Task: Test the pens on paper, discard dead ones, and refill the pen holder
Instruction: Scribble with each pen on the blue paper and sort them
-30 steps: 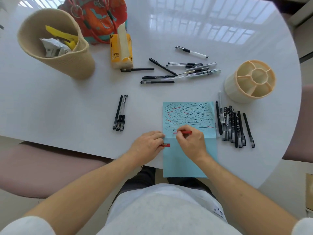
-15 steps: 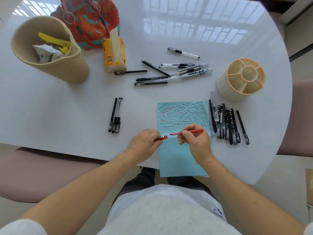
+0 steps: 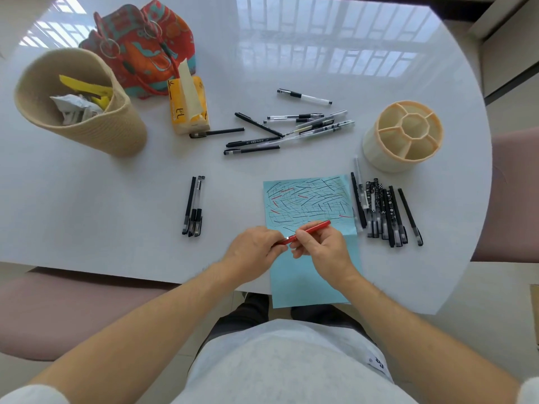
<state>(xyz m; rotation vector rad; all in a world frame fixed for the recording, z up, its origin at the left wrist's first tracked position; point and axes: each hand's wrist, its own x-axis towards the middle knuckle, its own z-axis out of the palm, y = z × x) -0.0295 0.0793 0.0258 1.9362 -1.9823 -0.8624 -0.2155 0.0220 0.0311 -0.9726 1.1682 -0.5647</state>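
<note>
Closed up, both hands (image 3: 291,252) now grip the slim red pen (image 3: 312,230).

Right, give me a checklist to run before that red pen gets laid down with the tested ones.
1. Cap on the red pen: cannot tell; the left hand holds the cap end against the tip, and the join is hidden by fingers.
2. Hold on the pen: ok; the right hand pinches the barrel.
3. Red ink proven: ok; red strokes show among the black on the blue paper.
4. Room by the tested row: ok; bare table lies right of it.
5. Pen holder ready: ok; upright, compartments empty.
6. Untested pile done: not ok; pens remain there.
</note>
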